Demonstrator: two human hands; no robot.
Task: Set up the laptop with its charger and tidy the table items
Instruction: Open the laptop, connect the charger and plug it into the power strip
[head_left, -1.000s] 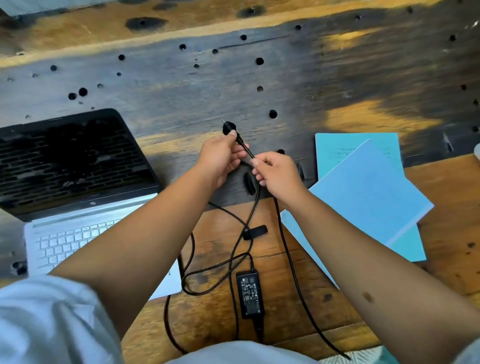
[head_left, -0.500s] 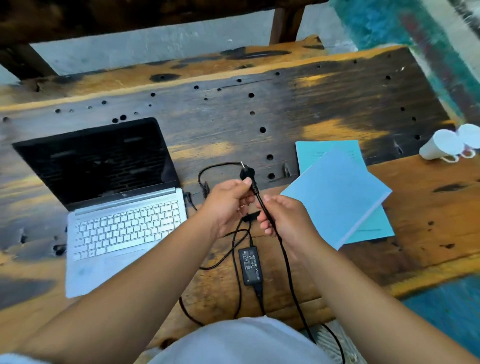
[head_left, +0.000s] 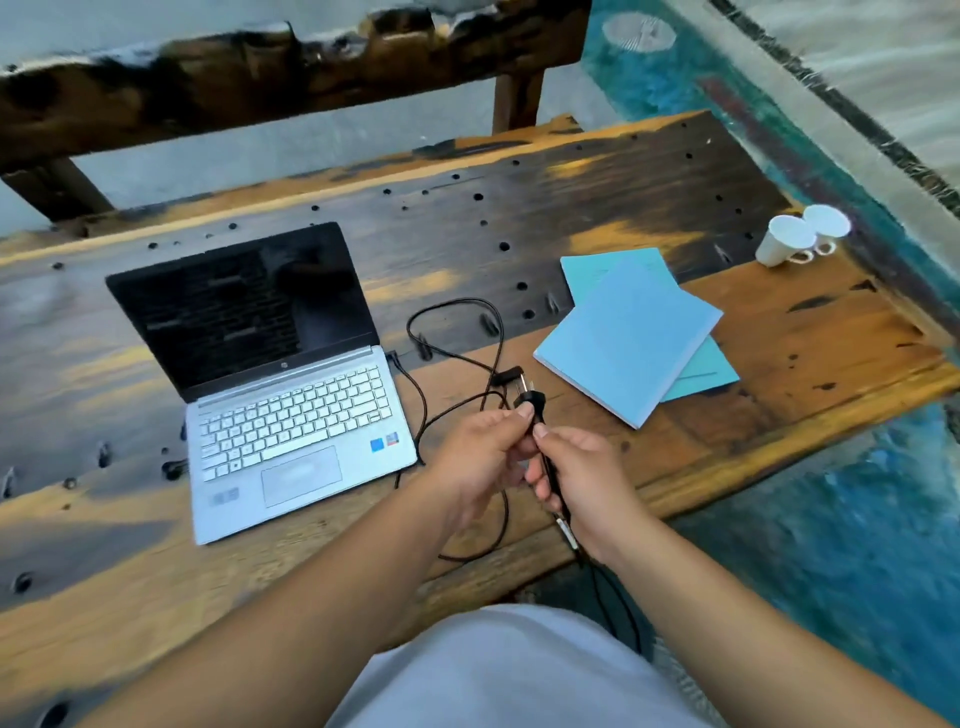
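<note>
Both hands are up over the table's near edge. Left hand pinches the charger's black plug just under the head, right hand is wrapped around the cable right below. Cord loops lie mid-table between the open laptop at left and the blue notebooks. Two white cups sit in the far right corner, with bare wood behind.

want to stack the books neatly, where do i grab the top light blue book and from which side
Grip the light blue book at its thick near corner, coming from the table's front edge. That corner juts past the teal book beneath, with bare wood around it.
</note>
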